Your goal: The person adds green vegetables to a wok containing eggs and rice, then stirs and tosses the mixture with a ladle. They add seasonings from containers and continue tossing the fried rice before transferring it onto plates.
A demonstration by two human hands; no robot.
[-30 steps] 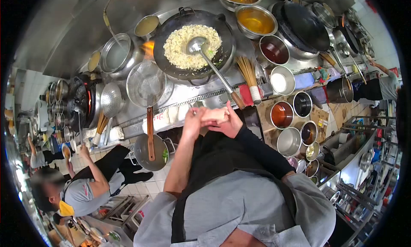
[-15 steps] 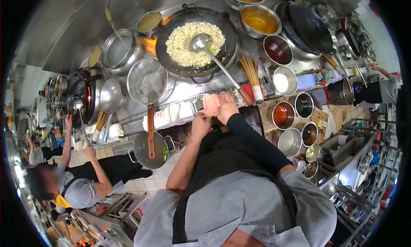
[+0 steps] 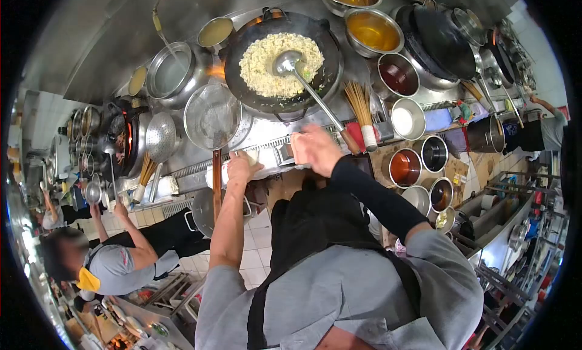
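My left hand [image 3: 241, 166] is closed on a folded white towel [image 3: 265, 156] at the stove's front edge, beside the wooden handle of a strainer [image 3: 212, 115]. My right hand [image 3: 319, 150] is blurred and lies over a pink cloth [image 3: 296, 149] on the same edge; its fingers are too smeared to read. Beyond the hands, a black wok [image 3: 330, 53] holds fried rice [image 3: 267, 68]. A steel ladle [image 3: 287, 63] rests in the rice, its wooden grip leaning over the front rim near my right hand.
A bamboo brush [image 3: 359, 104] stands right of the ladle. Bowls of yellow liquid [image 3: 374, 32] and pots of sauce [image 3: 404, 167] line the right side. Flame [image 3: 216, 71] shows at the wok's left. A perforated skimmer [image 3: 159, 138] lies left, where a co-worker [image 3: 121, 256] stands.
My left hand has moved left from the pink cloth to the white towel. My right hand stays by the pink cloth, covering more of it. The co-worker's arms have lowered.
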